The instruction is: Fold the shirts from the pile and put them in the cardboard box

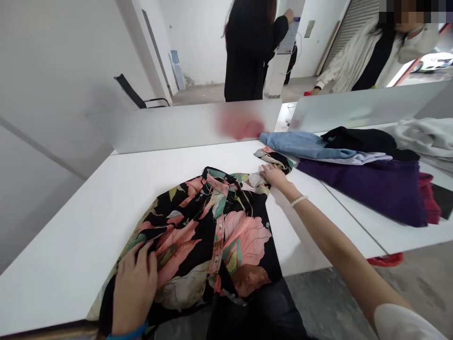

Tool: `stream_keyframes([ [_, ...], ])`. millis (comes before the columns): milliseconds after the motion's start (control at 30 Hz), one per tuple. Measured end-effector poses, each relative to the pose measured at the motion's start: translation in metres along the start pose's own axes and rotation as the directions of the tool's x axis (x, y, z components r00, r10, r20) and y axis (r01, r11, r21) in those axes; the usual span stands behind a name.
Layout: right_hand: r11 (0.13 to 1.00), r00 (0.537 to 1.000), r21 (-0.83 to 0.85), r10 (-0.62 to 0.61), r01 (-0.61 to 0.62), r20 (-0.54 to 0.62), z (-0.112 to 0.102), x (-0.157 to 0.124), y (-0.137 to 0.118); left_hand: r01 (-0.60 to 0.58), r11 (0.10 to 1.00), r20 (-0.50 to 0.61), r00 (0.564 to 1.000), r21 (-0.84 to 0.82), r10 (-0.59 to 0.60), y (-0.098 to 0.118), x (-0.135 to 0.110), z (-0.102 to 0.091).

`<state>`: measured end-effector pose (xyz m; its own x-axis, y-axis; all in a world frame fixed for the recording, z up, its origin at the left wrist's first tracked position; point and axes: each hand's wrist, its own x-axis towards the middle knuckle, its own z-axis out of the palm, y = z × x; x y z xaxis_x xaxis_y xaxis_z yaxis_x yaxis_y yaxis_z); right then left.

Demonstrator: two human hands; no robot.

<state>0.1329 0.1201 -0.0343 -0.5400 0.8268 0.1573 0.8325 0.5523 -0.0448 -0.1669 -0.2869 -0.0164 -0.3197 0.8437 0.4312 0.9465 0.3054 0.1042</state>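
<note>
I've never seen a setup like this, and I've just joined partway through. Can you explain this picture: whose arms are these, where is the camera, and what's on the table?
There is no machine here. This picture comes from a camera worn on a person's head, looking forward and down, so the two bare arms are that person's own.

The left hand rests on a black shirt printed with pink flowers, which lies spread on a white table. The right hand lies flat on the shirt's far edge. Neither hand clearly grips anything.

To the right lie a light blue garment, a black garment and a purple garment.

Farther off, past a pale panel, two other people show: one in black and one in a pale coat.
</note>
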Motion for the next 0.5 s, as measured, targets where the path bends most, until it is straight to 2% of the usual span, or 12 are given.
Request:
stream_keyframes([
  [33, 0.999, 0.999, -0.004, -0.048, 0.048, -0.018, -0.005, 0.001, -0.006, 0.003, 1.000, -0.013, 1.000, -0.016, -0.004, 0.005, 0.010, 0.007],
  [100, 0.965, 0.965, 0.005, -0.260, 0.261, -0.024, -0.016, 0.004, -0.023, -0.039, 0.999, 0.012, 0.999, -0.024, 0.039, 0.013, 0.032, 0.020],
  [167, 0.867, 0.868, 0.056, -0.496, 0.495, 0.016, -0.023, 0.009, -0.042, -0.054, 0.998, 0.050, 0.997, -0.043, 0.057, 0.019, 0.058, 0.033],
  [200, 0.820, 0.820, 0.092, -0.570, 0.565, 0.050, -0.025, 0.011, -0.051, -0.035, 0.998, 0.059, 0.998, -0.045, 0.038, 0.022, 0.072, 0.038],
  [267, 0.771, 0.764, 0.154, -0.635, 0.618, 0.118, -0.028, 0.017, -0.064, 0.069, 0.996, 0.079, 0.995, -0.059, -0.064, 0.024, 0.101, 0.048],
  [333, 0.751, 0.740, 0.222, -0.656, 0.621, 0.148, -0.033, 0.022, -0.072, 0.210, 0.970, 0.159, 0.969, -0.124, -0.190, 0.019, 0.126, 0.054],
  [433, 0.722, 0.744, 0.355, -0.661, 0.595, 0.099, -0.044, 0.026, -0.074, 0.373, 0.900, 0.284, 0.909, -0.228, -0.305, -0.002, 0.149, 0.056],
  [500, 0.717, 0.769, 0.431, -0.634, 0.548, 0.078, -0.053, 0.026, -0.073, 0.434, 0.822, 0.260, 0.897, -0.368, -0.358, -0.020, 0.153, 0.050],
])
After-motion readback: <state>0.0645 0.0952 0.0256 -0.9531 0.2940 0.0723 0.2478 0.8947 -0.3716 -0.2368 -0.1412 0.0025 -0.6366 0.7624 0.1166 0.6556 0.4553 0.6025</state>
